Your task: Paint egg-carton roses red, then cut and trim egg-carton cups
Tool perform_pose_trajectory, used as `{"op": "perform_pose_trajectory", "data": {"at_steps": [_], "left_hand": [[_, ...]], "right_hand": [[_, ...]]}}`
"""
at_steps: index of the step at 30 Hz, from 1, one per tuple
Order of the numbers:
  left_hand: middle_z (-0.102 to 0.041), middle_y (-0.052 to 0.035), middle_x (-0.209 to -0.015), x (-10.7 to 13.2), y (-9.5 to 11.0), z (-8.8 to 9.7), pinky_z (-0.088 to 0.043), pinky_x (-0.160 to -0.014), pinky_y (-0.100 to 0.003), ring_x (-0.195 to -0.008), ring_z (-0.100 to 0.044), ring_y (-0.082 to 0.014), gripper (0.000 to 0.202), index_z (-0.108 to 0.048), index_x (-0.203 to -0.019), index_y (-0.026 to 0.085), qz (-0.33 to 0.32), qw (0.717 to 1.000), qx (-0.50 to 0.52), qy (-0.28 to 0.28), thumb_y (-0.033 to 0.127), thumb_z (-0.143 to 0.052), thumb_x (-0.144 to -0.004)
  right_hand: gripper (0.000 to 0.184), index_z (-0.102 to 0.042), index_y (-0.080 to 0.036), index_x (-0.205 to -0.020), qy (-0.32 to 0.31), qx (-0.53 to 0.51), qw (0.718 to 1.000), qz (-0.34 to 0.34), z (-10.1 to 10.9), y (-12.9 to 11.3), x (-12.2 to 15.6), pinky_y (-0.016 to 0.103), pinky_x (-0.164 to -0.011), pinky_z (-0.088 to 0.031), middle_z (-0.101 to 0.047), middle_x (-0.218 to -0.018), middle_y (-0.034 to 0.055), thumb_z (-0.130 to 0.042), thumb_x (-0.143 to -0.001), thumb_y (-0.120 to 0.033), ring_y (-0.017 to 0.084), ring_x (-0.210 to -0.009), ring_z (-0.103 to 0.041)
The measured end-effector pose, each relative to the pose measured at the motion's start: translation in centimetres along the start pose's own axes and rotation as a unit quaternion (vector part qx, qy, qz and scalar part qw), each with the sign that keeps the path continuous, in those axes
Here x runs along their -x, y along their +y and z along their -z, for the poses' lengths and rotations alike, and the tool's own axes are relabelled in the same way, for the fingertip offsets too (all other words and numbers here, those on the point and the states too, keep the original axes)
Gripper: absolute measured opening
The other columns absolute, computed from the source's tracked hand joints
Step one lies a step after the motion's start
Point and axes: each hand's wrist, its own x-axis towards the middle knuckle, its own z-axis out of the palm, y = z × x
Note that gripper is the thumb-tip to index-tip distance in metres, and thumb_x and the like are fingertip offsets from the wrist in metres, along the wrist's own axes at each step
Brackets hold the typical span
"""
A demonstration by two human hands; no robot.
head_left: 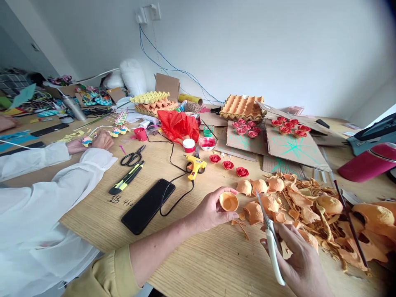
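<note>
Between the thumb and fingers of my left hand (208,209) is an orange egg-carton cup (229,202), its hollow side facing me. My right hand (298,258) grips white-handled scissors (272,251), blades pointing up and away, a little right of the cup and apart from it. Several cut cups lie domed side up just beyond the scissors, one of them a cup (254,213) near the blades. To the right spreads a heap of orange carton scraps (305,202). Three red paper roses (228,165) sit in a row beyond my left hand.
A yellow glue gun (195,166) with a trailing cord, a black phone (147,206), a utility knife (126,178) and black scissors (133,156) lie left. Cardboard sheets (293,148) with red roses stand behind. A co-worker's hands (103,140) work at far left. A magenta bottle (368,162) lies right.
</note>
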Motion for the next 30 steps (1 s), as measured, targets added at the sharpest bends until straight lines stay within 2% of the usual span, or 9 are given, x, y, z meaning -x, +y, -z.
{"op": "perform_pose_trajectory", "data": {"at_steps": [4,9,12,16,19,24,27,30], "left_hand": [[-0.065,-0.0087,-0.115,0.1,0.0,-0.1,-0.05,-0.082,-0.028,-0.093,-0.061,-0.0178,0.057,-0.062,-0.12,0.016,-0.024,0.999,-0.034,-0.001,0.034,-0.087,-0.072],[-0.068,-0.0084,-0.113,0.2,0.2,0.1,-0.053,-0.084,-0.029,-0.095,-0.064,-0.0195,0.055,-0.064,-0.119,0.017,-0.033,0.998,-0.056,0.009,0.034,-0.087,-0.073],[-0.069,-0.0071,-0.107,-0.2,0.3,0.7,-0.054,-0.085,-0.03,-0.095,-0.066,-0.0198,0.05,-0.065,-0.118,0.017,-0.034,0.997,-0.058,0.044,0.036,-0.084,-0.076],[-0.067,-0.0047,-0.097,-1.2,-0.1,1.7,-0.055,-0.084,-0.03,-0.09,-0.066,-0.0184,0.051,-0.063,-0.117,0.016,-0.05,0.992,-0.045,0.107,0.038,-0.083,-0.076],[-0.065,-0.0055,-0.102,-1.7,-0.5,2.0,-0.054,-0.084,-0.028,-0.091,-0.065,-0.0173,0.053,-0.061,-0.115,0.016,-0.066,0.987,-0.034,0.141,0.039,-0.084,-0.073],[-0.064,-0.0043,-0.101,-2.0,-1.1,2.2,-0.053,-0.077,-0.024,-0.084,-0.061,-0.0144,0.056,-0.06,-0.121,0.016,-0.063,0.983,-0.056,0.162,0.036,-0.083,-0.073],[-0.063,-0.0023,-0.094,-2.0,-1.6,2.2,-0.052,-0.076,-0.025,-0.081,-0.06,-0.014,0.056,-0.06,-0.121,0.016,-0.057,0.983,-0.076,0.158,0.035,-0.082,-0.074],[-0.063,-0.0011,-0.088,-2.2,-2.2,2.3,-0.051,-0.074,-0.025,-0.079,-0.059,-0.0137,0.053,-0.06,-0.119,0.015,-0.05,0.982,-0.101,0.149,0.035,-0.081,-0.075]], "right_hand": [[0.017,-0.058,-0.023,-0.086,-0.001,0.003,1.0,-0.014,-0.1,0.2,0.2,0.025,-0.054,-0.046,-0.059,-0.066,-0.0023,-0.061,-0.097,-0.037,0.015,-0.058,-0.054],[0.023,-0.055,-0.024,-0.078,-0.011,0.007,1.0,-0.02,-0.2,0.0,0.2,0.026,-0.055,-0.044,-0.056,-0.063,-0.0028,-0.061,-0.096,-0.037,0.014,-0.058,-0.052],[0.026,-0.052,-0.024,-0.076,-0.002,0.02,0.999,-0.025,0.1,-0.3,-0.3,0.026,-0.055,-0.043,-0.054,-0.062,-0.0031,-0.056,-0.098,-0.038,0.014,-0.056,-0.051],[0.028,-0.053,-0.024,-0.078,-0.041,0.066,0.997,-0.008,0.6,-0.2,-0.6,0.027,-0.055,-0.04,-0.055,-0.06,-0.0041,-0.052,-0.101,-0.041,0.013,-0.052,-0.052],[0.031,-0.054,-0.024,-0.079,-0.071,0.122,0.99,0.003,0.8,-0.4,0.0,0.029,-0.059,-0.041,-0.06,-0.062,-0.0031,-0.053,-0.1,-0.048,0.014,-0.052,-0.056],[0.034,-0.052,-0.025,-0.075,-0.117,0.203,0.972,0.024,0.5,-1.4,1.8,0.032,-0.058,-0.039,-0.061,-0.06,-0.0034,-0.06,-0.094,-0.052,0.016,-0.05,-0.058],[0.037,-0.05,-0.026,-0.071,-0.094,0.262,0.959,0.045,0.6,-1.4,2.6,0.034,-0.057,-0.036,-0.059,-0.054,-0.003,-0.05,-0.098,-0.051,0.018,-0.045,-0.058],[0.042,-0.049,-0.026,-0.07,-0.054,0.315,0.946,0.063,1.6,-1.4,3.0,0.036,-0.054,-0.034,-0.056,-0.049,-0.0034,-0.037,-0.103,-0.05,0.018,-0.039,-0.055]]}}
